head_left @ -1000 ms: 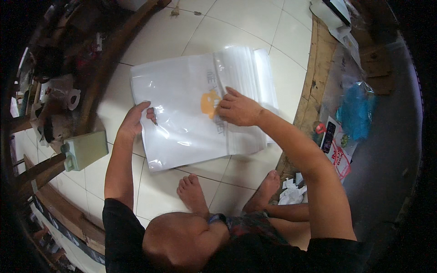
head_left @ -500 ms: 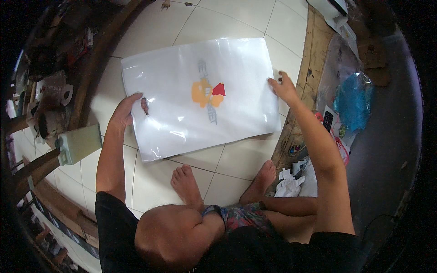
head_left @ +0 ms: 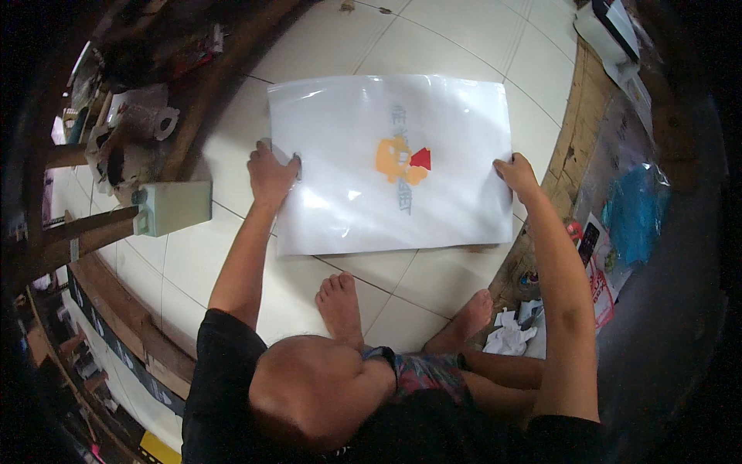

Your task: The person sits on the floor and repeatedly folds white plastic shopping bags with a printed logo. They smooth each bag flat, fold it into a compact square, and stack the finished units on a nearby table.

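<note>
A large glossy white plastic bag [head_left: 340,209] is spread flat in front of me, with an orange and red print in its middle and a small cut-out near its left edge. My left hand [head_left: 272,174] grips that edge, the thumb over the plastic at the cut-out; some of its fingers are hidden. At the opposite edge, my right hand [head_left: 519,176] pinches the plastic between thumb and curled fingers. Both arms reach forward on either side of my raised knee.
Pale floor tiles [head_left: 433,46] lie under the bag, and my bare feet rest just below it. A translucent jug [head_left: 179,207] stands at left by wooden beams. Along the right runs a wooden plank [head_left: 576,124], with blue plastic [head_left: 635,213] and crumpled white paper [head_left: 510,336] nearby.
The view has shifted, so everything sits farther right. The bag lies straighter. My right hand, earlier with a finger raised, has closed on the right edge; my left hand has turned on its edge.
</note>
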Demonstrator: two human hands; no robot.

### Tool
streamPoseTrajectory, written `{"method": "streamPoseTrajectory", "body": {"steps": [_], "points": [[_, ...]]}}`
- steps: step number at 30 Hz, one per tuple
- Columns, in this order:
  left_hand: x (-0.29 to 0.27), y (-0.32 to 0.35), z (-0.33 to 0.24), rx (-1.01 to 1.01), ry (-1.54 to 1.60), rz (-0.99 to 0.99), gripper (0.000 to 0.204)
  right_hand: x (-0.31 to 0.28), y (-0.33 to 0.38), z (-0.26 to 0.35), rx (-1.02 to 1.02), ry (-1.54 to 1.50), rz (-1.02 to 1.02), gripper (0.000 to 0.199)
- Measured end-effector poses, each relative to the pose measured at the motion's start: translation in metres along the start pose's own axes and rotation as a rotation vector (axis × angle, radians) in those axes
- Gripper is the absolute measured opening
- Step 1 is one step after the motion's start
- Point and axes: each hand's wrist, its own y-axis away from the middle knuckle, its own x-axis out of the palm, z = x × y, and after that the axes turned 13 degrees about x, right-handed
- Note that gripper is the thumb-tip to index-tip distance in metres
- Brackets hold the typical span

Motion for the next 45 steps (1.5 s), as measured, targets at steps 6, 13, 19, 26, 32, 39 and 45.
{"method": "streamPoseTrajectory", "body": {"steps": [6, 13, 19, 26, 32, 39, 45], "points": [[0.008, 0.008, -0.012, 0.017, -0.137, -0.047, 0.068, 0.001, -0.001, 0.000, -0.047, 0.082, -0.038, 0.038], [0.007, 0.001, -0.017, -0.036, -0.130, 0.006, 0.068, 0.001, -0.011, -0.002, -0.064, 0.134, -0.016, 0.038], [0.003, 0.005, -0.023, -0.039, -0.042, -0.086, 0.061, 0.002, -0.015, -0.013, -0.073, 0.005, 0.001, 0.033], [0.027, 0.010, -0.009, 0.092, -0.232, -0.155, 0.042, 0.006, -0.012, -0.011, -0.066, -0.037, -0.036, 0.034], [0.023, 0.008, -0.018, 0.094, -0.285, -0.100, 0.035, 0.000, -0.027, -0.017, -0.065, 0.006, -0.065, 0.034], [0.016, 0.000, -0.020, 0.046, -0.240, -0.016, 0.036, -0.001, -0.029, -0.017, -0.065, 0.070, -0.042, 0.032], [0.017, 0.002, -0.020, 0.046, -0.310, -0.021, 0.034, 0.005, -0.010, -0.005, -0.055, 0.092, -0.094, 0.033]]}}
